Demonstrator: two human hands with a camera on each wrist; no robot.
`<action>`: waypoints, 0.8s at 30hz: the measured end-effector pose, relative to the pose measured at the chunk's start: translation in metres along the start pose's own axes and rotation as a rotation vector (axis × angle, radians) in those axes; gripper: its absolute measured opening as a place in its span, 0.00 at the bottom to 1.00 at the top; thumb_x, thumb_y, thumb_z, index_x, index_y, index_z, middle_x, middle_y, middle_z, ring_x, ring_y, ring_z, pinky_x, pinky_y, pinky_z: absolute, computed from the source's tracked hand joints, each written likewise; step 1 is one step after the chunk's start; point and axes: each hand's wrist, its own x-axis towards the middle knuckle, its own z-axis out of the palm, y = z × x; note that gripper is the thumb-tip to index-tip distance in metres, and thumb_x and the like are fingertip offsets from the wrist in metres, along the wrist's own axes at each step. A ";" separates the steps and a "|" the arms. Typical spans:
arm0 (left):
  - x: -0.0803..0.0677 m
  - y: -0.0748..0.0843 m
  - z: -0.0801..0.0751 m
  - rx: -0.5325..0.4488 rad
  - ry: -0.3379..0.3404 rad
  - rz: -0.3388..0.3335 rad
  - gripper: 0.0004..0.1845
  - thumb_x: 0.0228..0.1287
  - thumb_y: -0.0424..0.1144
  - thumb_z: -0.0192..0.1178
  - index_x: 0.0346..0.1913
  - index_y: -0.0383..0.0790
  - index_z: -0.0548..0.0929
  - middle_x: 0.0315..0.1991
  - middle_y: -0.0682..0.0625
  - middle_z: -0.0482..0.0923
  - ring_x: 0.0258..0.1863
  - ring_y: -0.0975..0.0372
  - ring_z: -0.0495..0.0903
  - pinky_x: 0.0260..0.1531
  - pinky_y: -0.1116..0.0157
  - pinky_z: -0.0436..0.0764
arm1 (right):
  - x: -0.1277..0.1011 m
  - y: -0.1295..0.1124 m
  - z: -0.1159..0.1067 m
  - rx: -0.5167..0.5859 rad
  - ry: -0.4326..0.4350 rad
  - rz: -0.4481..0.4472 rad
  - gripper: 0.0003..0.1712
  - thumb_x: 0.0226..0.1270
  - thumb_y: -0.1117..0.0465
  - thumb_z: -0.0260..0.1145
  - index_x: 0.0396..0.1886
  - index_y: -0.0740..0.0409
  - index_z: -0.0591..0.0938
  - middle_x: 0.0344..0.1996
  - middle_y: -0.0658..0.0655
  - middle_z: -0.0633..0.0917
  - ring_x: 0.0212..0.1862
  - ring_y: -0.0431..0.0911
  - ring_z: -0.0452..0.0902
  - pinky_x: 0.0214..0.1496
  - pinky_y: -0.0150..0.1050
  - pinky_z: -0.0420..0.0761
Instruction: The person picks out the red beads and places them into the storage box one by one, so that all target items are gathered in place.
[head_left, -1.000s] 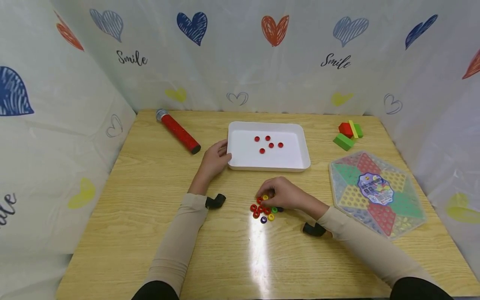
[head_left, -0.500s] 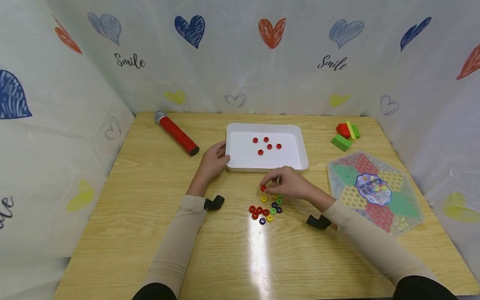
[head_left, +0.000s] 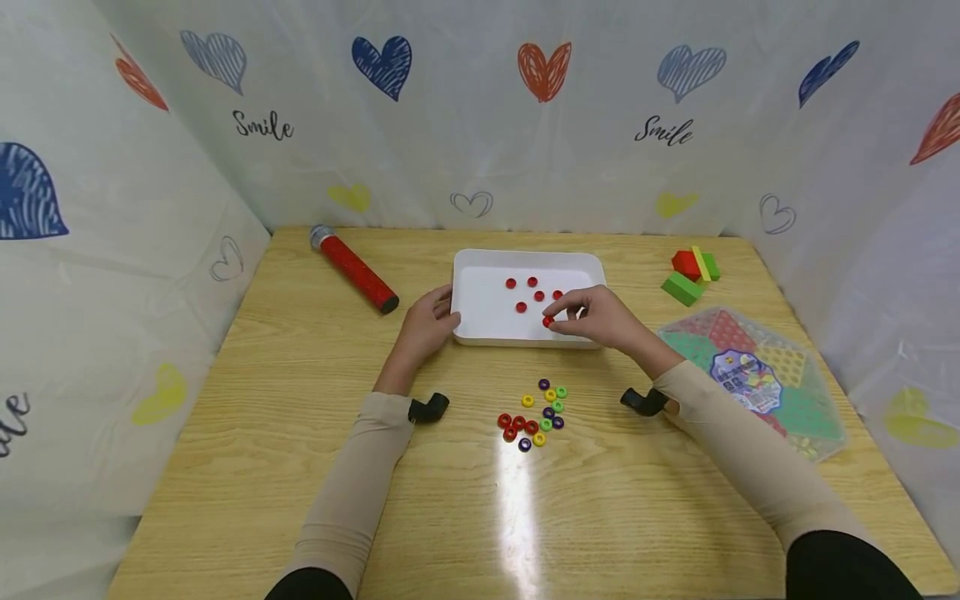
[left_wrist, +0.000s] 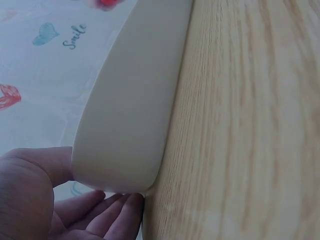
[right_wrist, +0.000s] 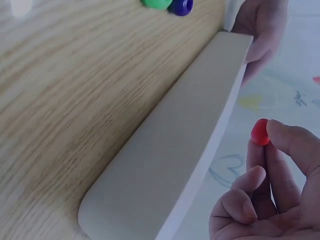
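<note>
While left hand (head_left: 427, 321) is gripping white tray (head_left: 480, 321) at 9 o'clock corner, right hand (head_left: 600, 317) is pinching red bead (head_left: 548, 321) over front rim; bead probably tiny, light, hard, slippery — fingertip pinch suiting.

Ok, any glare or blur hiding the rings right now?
Head view: a bright glare streak on the table just below the loose rings, which stay readable. Right wrist view: the red ring is soft but clear; the near tray wall is blurred.
</note>
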 end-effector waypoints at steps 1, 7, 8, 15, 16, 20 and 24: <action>0.000 0.000 0.000 -0.001 0.001 -0.002 0.33 0.70 0.36 0.58 0.76 0.42 0.66 0.74 0.42 0.69 0.72 0.53 0.71 0.68 0.56 0.75 | 0.003 0.001 0.000 -0.004 0.001 0.005 0.10 0.62 0.60 0.75 0.43 0.52 0.91 0.40 0.56 0.89 0.35 0.49 0.74 0.33 0.35 0.75; 0.000 -0.001 -0.001 -0.013 -0.004 -0.005 0.33 0.69 0.36 0.58 0.76 0.41 0.66 0.74 0.42 0.69 0.72 0.53 0.71 0.68 0.56 0.75 | 0.020 0.011 0.004 -0.014 0.000 0.042 0.10 0.64 0.59 0.73 0.45 0.52 0.91 0.47 0.56 0.88 0.40 0.48 0.75 0.40 0.38 0.76; 0.001 -0.002 -0.001 -0.015 -0.006 -0.004 0.33 0.69 0.36 0.58 0.76 0.41 0.66 0.73 0.42 0.69 0.72 0.53 0.71 0.68 0.56 0.75 | 0.023 0.013 0.005 -0.016 -0.001 0.050 0.10 0.64 0.59 0.73 0.45 0.52 0.91 0.48 0.56 0.88 0.40 0.48 0.76 0.40 0.38 0.75; 0.001 -0.001 0.000 -0.013 -0.007 0.021 0.32 0.69 0.36 0.58 0.76 0.42 0.67 0.73 0.42 0.69 0.71 0.53 0.72 0.68 0.56 0.75 | 0.033 0.021 0.012 -0.014 -0.015 0.099 0.10 0.63 0.61 0.74 0.44 0.54 0.91 0.47 0.57 0.89 0.40 0.48 0.74 0.39 0.37 0.75; 0.002 -0.001 0.000 -0.012 -0.006 0.024 0.32 0.69 0.36 0.58 0.75 0.42 0.67 0.73 0.42 0.69 0.71 0.53 0.72 0.68 0.56 0.75 | 0.034 0.022 0.013 -0.014 -0.017 0.107 0.10 0.63 0.61 0.74 0.44 0.54 0.91 0.46 0.57 0.89 0.39 0.48 0.74 0.39 0.37 0.74; 0.002 -0.001 -0.001 -0.010 -0.002 0.025 0.32 0.69 0.36 0.58 0.75 0.41 0.67 0.73 0.43 0.70 0.71 0.54 0.72 0.68 0.57 0.75 | 0.040 0.028 0.017 -0.049 -0.025 0.125 0.10 0.62 0.61 0.74 0.43 0.55 0.91 0.44 0.57 0.89 0.37 0.47 0.72 0.38 0.36 0.73; 0.002 -0.002 -0.002 -0.011 0.002 0.023 0.32 0.69 0.36 0.58 0.75 0.41 0.67 0.73 0.42 0.70 0.71 0.54 0.72 0.68 0.57 0.76 | 0.044 0.031 0.021 -0.087 -0.030 0.123 0.10 0.61 0.62 0.75 0.43 0.56 0.92 0.42 0.57 0.88 0.37 0.47 0.71 0.39 0.36 0.72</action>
